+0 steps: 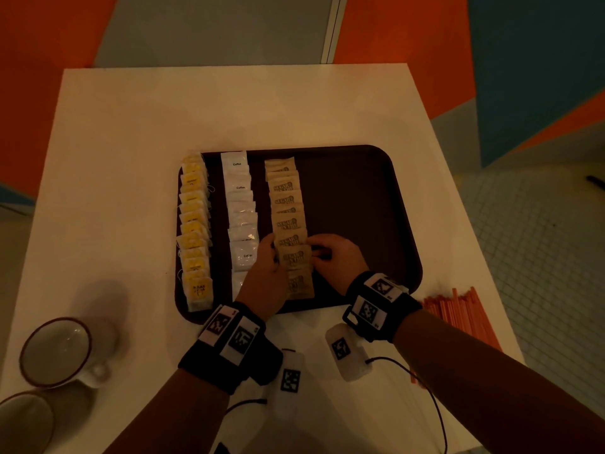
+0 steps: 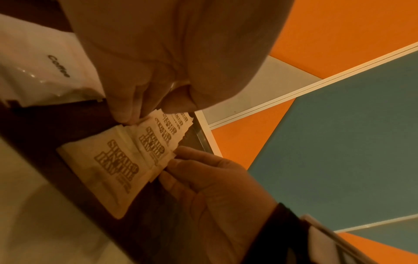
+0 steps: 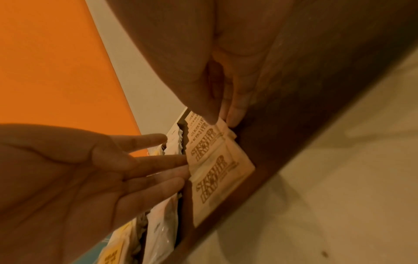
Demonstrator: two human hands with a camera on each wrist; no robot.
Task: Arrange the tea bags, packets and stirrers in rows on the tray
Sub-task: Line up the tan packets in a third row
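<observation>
Two cups [image 1: 55, 352] beside tray [image 1: 360, 198].

We see a dark brown tray [image 1: 360, 191] on a white bench [image 1: 131, 158]. On it lie yellow tea bags [image 1: 194, 224], white coffee packets [image 1: 242, 208] with small black lettering, and tan sugar packets [image 1: 288, 204] printed in brown block letters. Orange stirrers [image 1: 465, 312] lie beside the tray. Our black wristbands [image 1: 379, 303] carry black-and-white square markers. The white cup [image 1: 62, 352] has a dark red rim.

Head looks down; both wrist views closely share the sugar packets [image 2: 117, 160].
</observation>
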